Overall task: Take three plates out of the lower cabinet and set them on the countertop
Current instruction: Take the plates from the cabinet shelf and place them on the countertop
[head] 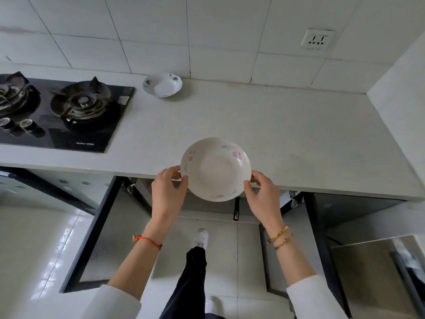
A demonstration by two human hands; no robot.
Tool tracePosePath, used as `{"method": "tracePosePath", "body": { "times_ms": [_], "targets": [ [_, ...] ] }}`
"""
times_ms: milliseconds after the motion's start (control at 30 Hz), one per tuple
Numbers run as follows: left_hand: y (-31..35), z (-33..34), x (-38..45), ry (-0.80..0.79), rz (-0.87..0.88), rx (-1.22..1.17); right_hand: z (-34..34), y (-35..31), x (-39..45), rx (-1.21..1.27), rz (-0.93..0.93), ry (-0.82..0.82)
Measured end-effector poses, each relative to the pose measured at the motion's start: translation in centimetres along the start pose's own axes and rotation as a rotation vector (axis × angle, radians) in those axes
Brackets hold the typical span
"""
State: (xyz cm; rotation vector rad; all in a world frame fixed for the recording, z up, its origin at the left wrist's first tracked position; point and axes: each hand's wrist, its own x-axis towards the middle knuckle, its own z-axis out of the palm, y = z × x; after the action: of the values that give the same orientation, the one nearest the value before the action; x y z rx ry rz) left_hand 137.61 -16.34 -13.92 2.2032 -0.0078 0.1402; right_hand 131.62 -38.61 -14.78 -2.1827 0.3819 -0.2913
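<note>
Head view: left grip (169,187) and right grip (262,192) pinch pink-flowered plate (215,169) over counter (299,139) front edge; blue-flowered plate (162,84) at back edge

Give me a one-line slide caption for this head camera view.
Both hands, left hand and right hand, hold a pink-flowered plate over the countertop edge.

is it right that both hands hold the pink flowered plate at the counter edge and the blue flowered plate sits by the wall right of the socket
Not quite. In the head view the blue flowered plate sits left of the socket, beside the stove. The rest holds: left hand and right hand hold the pink flowered plate at the counter edge.
</note>
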Motion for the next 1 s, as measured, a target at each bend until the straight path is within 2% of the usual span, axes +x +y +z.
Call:
{"method": "tracePosePath", "body": {
  "times_ms": [633,1000],
  "targets": [
    [0.4,8.0,27.6,-0.052,-0.007,0.015,6.1,-1.6,27.2,-0.064,0.077,0.054],
    [-2.3,14.2,41.0,-0.063,-0.104,0.033,11.6,-0.6,41.6,-0.091,0.18,-0.027]
  ]
}}
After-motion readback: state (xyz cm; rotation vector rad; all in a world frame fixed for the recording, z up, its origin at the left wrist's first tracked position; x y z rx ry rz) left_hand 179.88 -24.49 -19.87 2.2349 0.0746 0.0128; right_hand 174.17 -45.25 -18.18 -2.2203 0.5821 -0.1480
